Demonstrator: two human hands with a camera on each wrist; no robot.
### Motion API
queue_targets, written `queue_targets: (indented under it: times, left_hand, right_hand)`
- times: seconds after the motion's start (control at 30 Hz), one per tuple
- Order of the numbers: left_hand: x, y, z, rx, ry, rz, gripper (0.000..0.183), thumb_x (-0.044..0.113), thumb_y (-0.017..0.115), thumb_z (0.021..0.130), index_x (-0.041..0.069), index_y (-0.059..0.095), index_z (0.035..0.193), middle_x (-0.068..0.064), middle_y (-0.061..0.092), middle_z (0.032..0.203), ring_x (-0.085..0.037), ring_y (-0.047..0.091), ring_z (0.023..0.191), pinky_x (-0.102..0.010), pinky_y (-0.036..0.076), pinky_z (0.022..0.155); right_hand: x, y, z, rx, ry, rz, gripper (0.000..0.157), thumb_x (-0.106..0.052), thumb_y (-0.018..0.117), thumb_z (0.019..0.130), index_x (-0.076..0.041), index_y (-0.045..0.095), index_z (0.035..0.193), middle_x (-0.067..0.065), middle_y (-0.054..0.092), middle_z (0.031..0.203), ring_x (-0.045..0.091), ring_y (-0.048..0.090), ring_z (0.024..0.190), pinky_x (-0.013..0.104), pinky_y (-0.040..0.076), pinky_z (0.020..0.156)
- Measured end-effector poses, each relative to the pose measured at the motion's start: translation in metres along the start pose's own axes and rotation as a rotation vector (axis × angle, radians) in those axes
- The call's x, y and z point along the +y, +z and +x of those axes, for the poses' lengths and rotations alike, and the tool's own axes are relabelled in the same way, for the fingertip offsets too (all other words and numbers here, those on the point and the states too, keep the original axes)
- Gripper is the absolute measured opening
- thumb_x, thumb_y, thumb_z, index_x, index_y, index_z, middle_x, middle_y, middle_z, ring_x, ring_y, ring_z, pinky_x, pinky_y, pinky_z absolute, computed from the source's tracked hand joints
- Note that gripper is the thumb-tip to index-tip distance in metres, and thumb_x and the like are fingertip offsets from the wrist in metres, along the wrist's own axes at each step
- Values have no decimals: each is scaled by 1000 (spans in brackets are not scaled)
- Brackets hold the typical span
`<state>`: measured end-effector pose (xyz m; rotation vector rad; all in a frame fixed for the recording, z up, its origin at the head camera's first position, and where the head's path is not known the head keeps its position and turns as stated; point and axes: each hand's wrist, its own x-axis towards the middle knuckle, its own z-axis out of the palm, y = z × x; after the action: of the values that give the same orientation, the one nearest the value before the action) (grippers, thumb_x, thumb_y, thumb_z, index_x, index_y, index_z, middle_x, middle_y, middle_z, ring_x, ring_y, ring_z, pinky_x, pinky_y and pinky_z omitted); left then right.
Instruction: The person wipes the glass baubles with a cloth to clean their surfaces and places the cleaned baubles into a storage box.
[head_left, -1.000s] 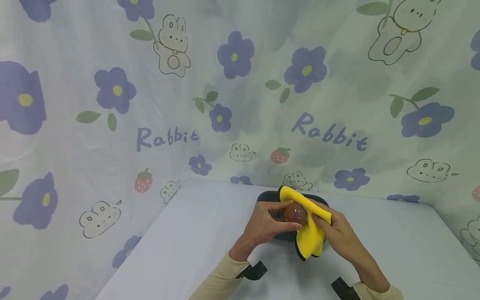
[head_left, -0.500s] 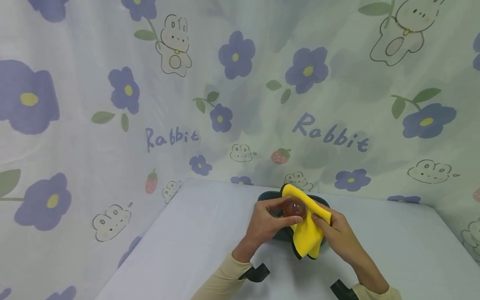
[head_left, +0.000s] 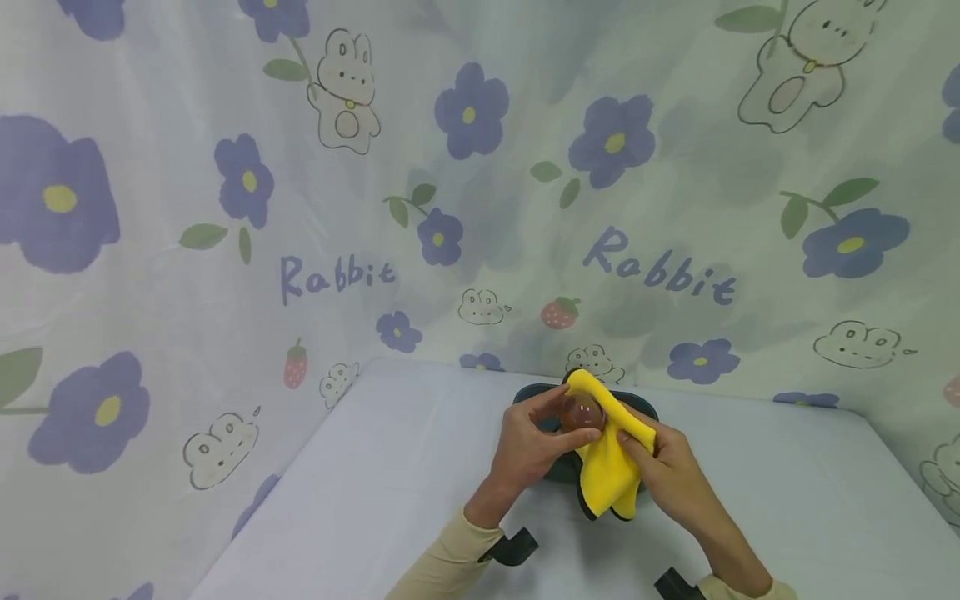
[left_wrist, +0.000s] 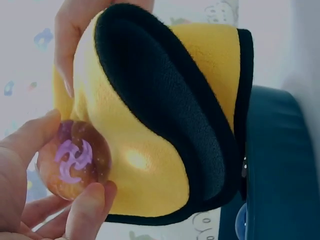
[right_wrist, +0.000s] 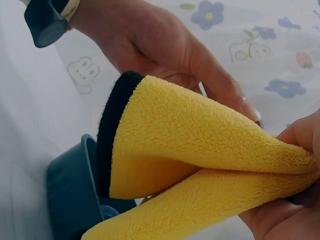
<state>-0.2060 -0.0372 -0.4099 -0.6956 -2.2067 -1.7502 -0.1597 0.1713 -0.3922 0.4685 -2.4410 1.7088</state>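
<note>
A translucent reddish-brown ball (head_left: 582, 414) sits between the thumb and fingers of my left hand (head_left: 521, 442). In the left wrist view a purple swirl emblem shows on the ball (left_wrist: 75, 159). My right hand (head_left: 670, 467) pinches a yellow towel (head_left: 611, 467) with black edging, folded and hanging down. The towel (left_wrist: 145, 150) lies against or just behind the ball's right side; exact contact is unclear. In the right wrist view the towel (right_wrist: 185, 130) hides the ball almost entirely, and the left hand (right_wrist: 165, 50) shows behind it.
A dark teal basin (head_left: 555, 473) stands on the white table (head_left: 420, 450) behind and below the hands. Something round and bluish (left_wrist: 241, 222) shows inside it. A patterned curtain (head_left: 480, 200) hangs beyond the table.
The ball has shifted slightly left and up with the left hand's fingers. The right hand and towel have moved slightly left, and the towel's lower folds hang differently.
</note>
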Motion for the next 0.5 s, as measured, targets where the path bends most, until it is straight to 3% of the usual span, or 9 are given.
queue_targets:
  times: [0.27, 0.4, 0.5]
  left_hand:
    - [1, 0, 1, -8, -63, -66, 56, 33, 89, 82, 16, 70, 132, -3, 76, 120, -11, 72, 107, -25, 64, 83]
    - [2, -1, 2, -22, -49, -32, 43, 34, 88, 83, 16, 76, 121, -2, 79, 111, -8, 72, 98, -24, 63, 81]
    - [1, -3, 1, -46, -47, -17, 43, 32, 87, 84, 16, 77, 122, -1, 79, 113, -9, 73, 98, -23, 63, 81]
  right_hand:
    - [-7, 1, -3, 32, -8, -63, 46, -14, 55, 107, 0, 50, 151, 18, 70, 116, 11, 64, 80, 23, 60, 72]
    - [-8, 2, -5, 40, -11, -83, 45, -13, 55, 107, -5, 50, 152, 17, 70, 118, 15, 66, 85, 25, 61, 76]
    - [-9, 5, -7, 51, -41, -117, 46, -12, 56, 106, -8, 51, 152, 17, 71, 122, 15, 68, 90, 29, 63, 80]
